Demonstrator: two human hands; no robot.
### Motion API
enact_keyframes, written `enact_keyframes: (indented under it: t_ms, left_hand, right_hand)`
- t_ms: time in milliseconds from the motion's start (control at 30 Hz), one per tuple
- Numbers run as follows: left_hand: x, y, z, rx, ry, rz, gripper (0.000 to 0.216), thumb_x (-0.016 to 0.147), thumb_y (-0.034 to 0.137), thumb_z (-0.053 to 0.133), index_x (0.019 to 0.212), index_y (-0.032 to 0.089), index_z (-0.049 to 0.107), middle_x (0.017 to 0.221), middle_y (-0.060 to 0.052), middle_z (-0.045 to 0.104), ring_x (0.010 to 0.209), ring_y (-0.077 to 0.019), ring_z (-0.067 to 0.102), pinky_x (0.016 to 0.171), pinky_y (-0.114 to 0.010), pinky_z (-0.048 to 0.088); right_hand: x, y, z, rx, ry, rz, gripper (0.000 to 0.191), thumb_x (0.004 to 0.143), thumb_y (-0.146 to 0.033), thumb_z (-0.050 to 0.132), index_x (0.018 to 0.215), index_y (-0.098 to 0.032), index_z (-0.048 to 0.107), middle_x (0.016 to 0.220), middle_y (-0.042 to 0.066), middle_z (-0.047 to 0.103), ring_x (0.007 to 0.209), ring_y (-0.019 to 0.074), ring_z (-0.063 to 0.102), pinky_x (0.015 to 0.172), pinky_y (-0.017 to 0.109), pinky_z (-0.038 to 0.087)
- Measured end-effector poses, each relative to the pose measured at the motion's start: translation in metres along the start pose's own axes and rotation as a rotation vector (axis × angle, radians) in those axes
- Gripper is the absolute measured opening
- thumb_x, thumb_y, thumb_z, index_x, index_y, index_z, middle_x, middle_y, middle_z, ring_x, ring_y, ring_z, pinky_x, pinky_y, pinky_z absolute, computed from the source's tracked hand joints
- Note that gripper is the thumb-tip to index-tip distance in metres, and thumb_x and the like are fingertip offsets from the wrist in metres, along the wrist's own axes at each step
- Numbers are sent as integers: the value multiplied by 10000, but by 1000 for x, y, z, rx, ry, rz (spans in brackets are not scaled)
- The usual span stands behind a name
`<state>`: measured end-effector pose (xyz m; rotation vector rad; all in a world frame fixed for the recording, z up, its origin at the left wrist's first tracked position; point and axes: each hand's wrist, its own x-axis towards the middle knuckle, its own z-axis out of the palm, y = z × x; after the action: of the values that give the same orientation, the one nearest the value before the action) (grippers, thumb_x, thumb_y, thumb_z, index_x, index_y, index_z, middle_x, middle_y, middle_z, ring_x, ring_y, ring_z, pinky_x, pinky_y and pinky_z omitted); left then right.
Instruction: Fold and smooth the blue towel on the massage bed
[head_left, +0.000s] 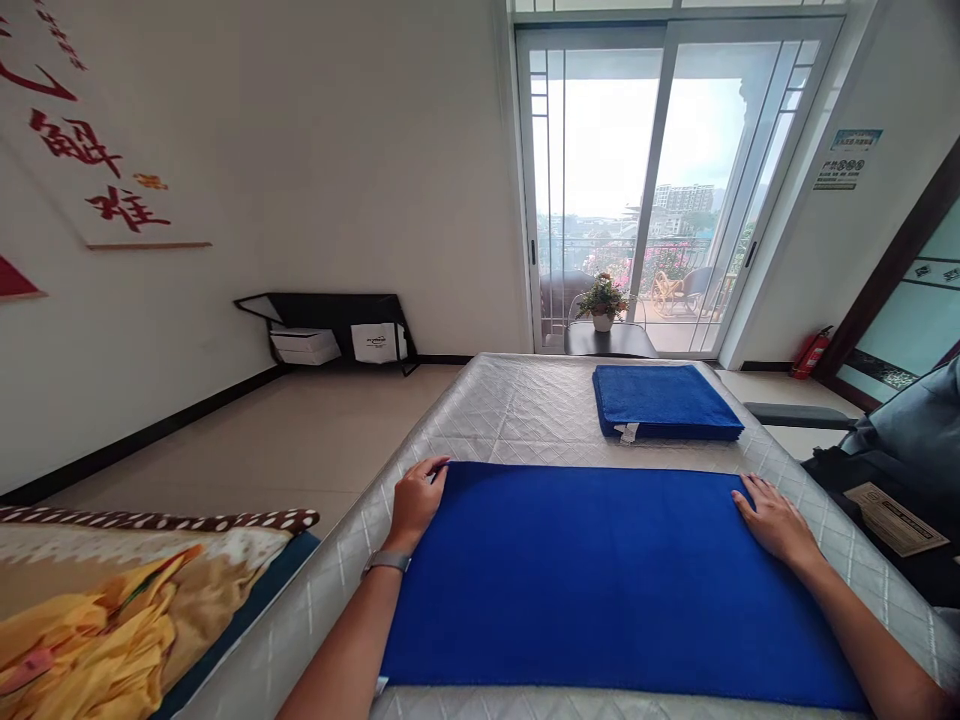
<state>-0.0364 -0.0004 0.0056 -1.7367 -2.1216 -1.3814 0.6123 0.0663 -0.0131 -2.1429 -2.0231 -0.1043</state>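
A blue towel (600, 580) lies spread flat and wide across a quilted silver-grey mattress (495, 400). At the towel's far left corner, my left hand (417, 502), with a band on its wrist, has curled fingers and thumb closed on the edge. My right hand (776, 520) rests on the far right corner, palm down with fingers stretched out. Beyond the spread towel sits a neat stack of folded blue towels (667, 395), with white tags hanging at its front left.
Left of the mattress are yellow cloth (97, 640) and a patterned blanket (232, 570). Against the wall stands a low black rack (337, 310) with white boxes. A potted plant (602, 305) is on a chair by the glass door. Dark bags (892, 490) lie right.
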Motion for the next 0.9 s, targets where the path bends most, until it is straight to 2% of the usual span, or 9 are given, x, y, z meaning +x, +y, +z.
enact_keyframes:
  t_ms: [233,467,533,733,900]
  left_hand:
    - [0,-2,0,7,3,-19,351,944,430,474,1077,221,723,1103,-72,771,1028,-255,717,990,-391,539]
    - [-1,3,1,208,-5,191,379,970,307,392,1131,180,711,1245,-133,715,1214,-277,627,1116,-460,438]
    - [-2,4,1,254,-54,210,378,961,286,400,1125,174,722,1235,-132,719,1206,-274,628,1116,-448,439]
    - [-6,7,2,327,-309,156,430,976,342,411,1232,157,703,1301,-113,702,1249,-276,614,1106,-427,460]
    - [-7,10,1,413,-361,135,471,997,336,381,1315,127,659,1371,-121,663,1298,-260,589,1137,-394,424]
  right_hand:
    - [3,4,6,-19,8,-5,668,1013,-510,212,1543,-152,409,1616,113,393,1493,283,333,1233,478,241]
    - [3,6,9,-11,11,-3,665,1016,-519,226,1550,-164,400,1618,109,389,1497,282,326,1233,479,243]
    - [3,5,8,-13,10,0,668,1017,-519,219,1550,-161,402,1622,109,383,1499,281,323,1234,476,239]
    - [2,4,5,-8,5,1,665,1015,-509,228,1554,-161,403,1618,106,391,1500,281,320,1231,474,246]
    - [3,5,7,-8,6,0,681,1013,-523,215,1552,-151,405,1619,113,387,1502,282,316,1234,471,242]
